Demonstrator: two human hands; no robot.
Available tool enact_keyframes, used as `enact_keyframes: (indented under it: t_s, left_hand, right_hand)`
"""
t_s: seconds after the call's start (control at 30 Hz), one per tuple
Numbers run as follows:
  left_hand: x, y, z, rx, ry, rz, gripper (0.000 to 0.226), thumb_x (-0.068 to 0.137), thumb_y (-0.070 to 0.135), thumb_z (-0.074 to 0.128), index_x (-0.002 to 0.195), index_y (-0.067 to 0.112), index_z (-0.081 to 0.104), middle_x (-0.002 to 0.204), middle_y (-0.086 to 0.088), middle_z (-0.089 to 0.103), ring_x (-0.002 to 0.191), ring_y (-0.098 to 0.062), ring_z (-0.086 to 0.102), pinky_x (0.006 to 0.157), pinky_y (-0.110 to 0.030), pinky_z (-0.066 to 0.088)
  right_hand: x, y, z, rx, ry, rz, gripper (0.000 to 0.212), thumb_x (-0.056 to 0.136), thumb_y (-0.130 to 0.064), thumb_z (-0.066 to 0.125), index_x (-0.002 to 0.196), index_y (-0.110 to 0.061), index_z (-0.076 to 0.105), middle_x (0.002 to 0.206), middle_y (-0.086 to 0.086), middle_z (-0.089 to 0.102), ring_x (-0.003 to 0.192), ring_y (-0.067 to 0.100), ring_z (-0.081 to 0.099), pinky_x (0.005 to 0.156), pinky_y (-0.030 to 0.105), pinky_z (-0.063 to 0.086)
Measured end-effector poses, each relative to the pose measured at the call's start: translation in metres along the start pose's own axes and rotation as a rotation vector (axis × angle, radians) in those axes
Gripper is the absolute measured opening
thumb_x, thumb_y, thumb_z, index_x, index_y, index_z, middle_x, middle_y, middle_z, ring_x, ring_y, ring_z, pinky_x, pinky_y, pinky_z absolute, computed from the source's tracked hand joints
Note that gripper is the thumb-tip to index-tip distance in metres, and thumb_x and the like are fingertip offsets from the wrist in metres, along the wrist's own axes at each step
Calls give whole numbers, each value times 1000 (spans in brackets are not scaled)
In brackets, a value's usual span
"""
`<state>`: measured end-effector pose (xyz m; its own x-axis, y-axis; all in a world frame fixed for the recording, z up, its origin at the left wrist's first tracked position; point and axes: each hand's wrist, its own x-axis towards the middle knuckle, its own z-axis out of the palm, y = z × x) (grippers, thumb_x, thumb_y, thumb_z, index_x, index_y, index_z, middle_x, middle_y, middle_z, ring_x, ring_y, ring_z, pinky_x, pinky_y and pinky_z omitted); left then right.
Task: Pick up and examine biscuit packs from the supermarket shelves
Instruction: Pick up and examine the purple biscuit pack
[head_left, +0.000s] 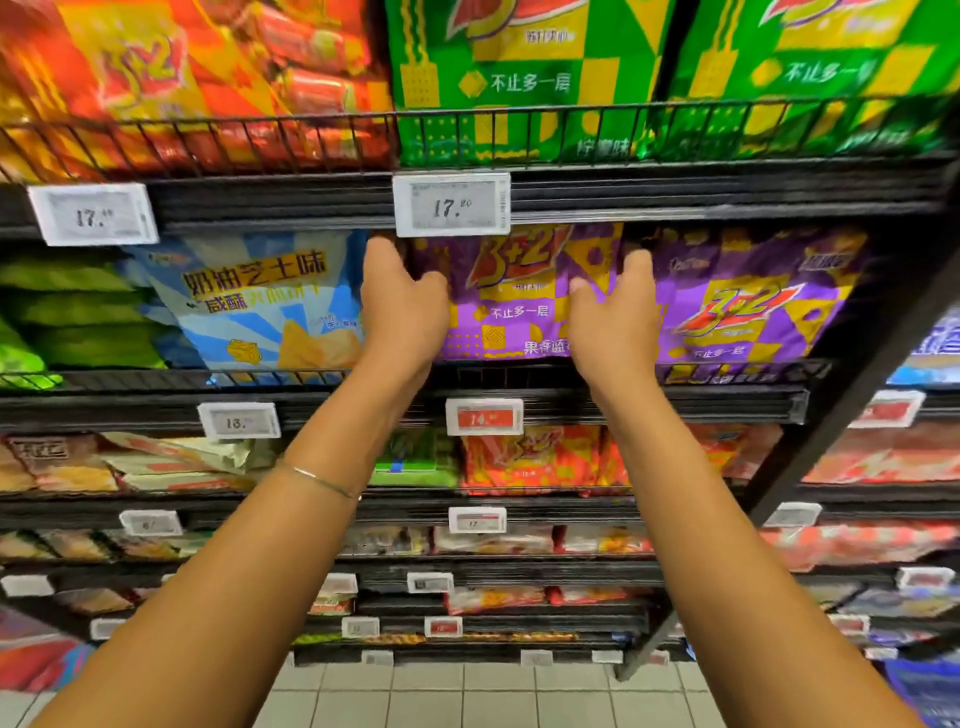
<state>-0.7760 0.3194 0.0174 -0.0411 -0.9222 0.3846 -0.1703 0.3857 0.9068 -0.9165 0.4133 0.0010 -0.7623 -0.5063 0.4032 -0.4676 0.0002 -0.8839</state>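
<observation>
A purple biscuit pack (511, 306) with yellow checks and a red "3+2" logo stands on the second shelf from the top. My left hand (402, 306) grips its left edge, fingers curled behind it and thumb on the front. My right hand (615, 317) holds its right edge the same way. The pack's bottom is still behind the wire shelf rail (519, 371). A second purple pack (753, 306) stands just to its right.
A light blue pack (260, 306) sits left of the held one, with green packs (72, 312) further left. Orange packs (182, 78) and green packs (519, 78) fill the shelf above. A price tag (451, 204) hangs over the purple pack. Lower shelves hold more packs.
</observation>
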Motion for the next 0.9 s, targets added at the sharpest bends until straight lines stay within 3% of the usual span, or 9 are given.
enact_keyframes:
  t_s: [0.13, 0.27, 0.33, 0.47, 0.53, 0.63, 0.8, 0.9]
  left_hand:
    - [-4, -3, 8, -22, 63, 5, 23, 85, -3, 57, 97, 15, 49, 92, 4, 59, 83, -16, 56, 71, -30, 47]
    - [-13, -11, 12, -22, 68, 52, 28, 89, -1, 59, 112, 13, 60, 116, -10, 66, 105, -26, 63, 91, -40, 54]
    - [-19, -14, 13, -28, 85, 91, 28, 91, 1, 60, 117, 9, 63, 117, -9, 68, 108, -26, 64, 97, -44, 53]
    - [-28, -17, 12, -54, 94, 142, 27, 92, 2, 61, 118, 9, 66, 116, -5, 71, 111, -23, 66, 101, -45, 53]
    - [-26, -18, 11, -95, 92, 131, 26, 93, 0, 63, 116, 12, 65, 114, -4, 71, 108, -21, 67, 99, -42, 54]
    - [-27, -26, 9, -109, 77, 98, 24, 94, 0, 63, 112, 17, 60, 111, -2, 70, 103, -18, 68, 95, -39, 56]
    - [-41, -43, 6, -55, 57, 159, 19, 99, 7, 62, 115, 15, 55, 107, 4, 66, 95, -6, 65, 78, -11, 49]
    - [-41, -47, 4, -85, 31, 125, 23, 100, 5, 62, 121, 13, 57, 114, -2, 68, 104, -14, 69, 85, -17, 54]
  right_hand:
    - [3, 7, 10, 41, 4, 80, 20, 99, -10, 59, 97, -11, 39, 75, -7, 38, 67, 20, 37, 65, 30, 23]
    - [-4, 27, 9, 114, -29, 105, 18, 99, -8, 60, 104, -7, 42, 78, -6, 38, 79, 21, 39, 74, 33, 36]
    - [-6, 31, 8, 103, -26, 75, 20, 99, -9, 62, 112, -5, 47, 84, -6, 44, 86, 21, 42, 77, 32, 38]
    - [-10, 37, 7, 70, -2, 9, 20, 98, -8, 64, 106, -10, 46, 92, 1, 52, 85, 22, 43, 73, 27, 33]
    - [-11, 38, 5, 38, -4, -25, 17, 99, -9, 64, 108, -4, 50, 95, 5, 53, 86, 22, 44, 76, 30, 34]
    - [-11, 38, 3, 13, -8, -42, 14, 101, -11, 61, 104, -12, 49, 95, 4, 50, 85, 21, 42, 78, 32, 37]
    - [-12, 36, 2, -92, -51, -40, 15, 100, -6, 56, 100, -12, 42, 94, 13, 50, 85, 25, 40, 71, 31, 25]
    - [-19, 34, 2, -152, -114, -49, 22, 100, -4, 53, 118, 3, 45, 110, 18, 52, 96, 30, 46, 72, 31, 25]
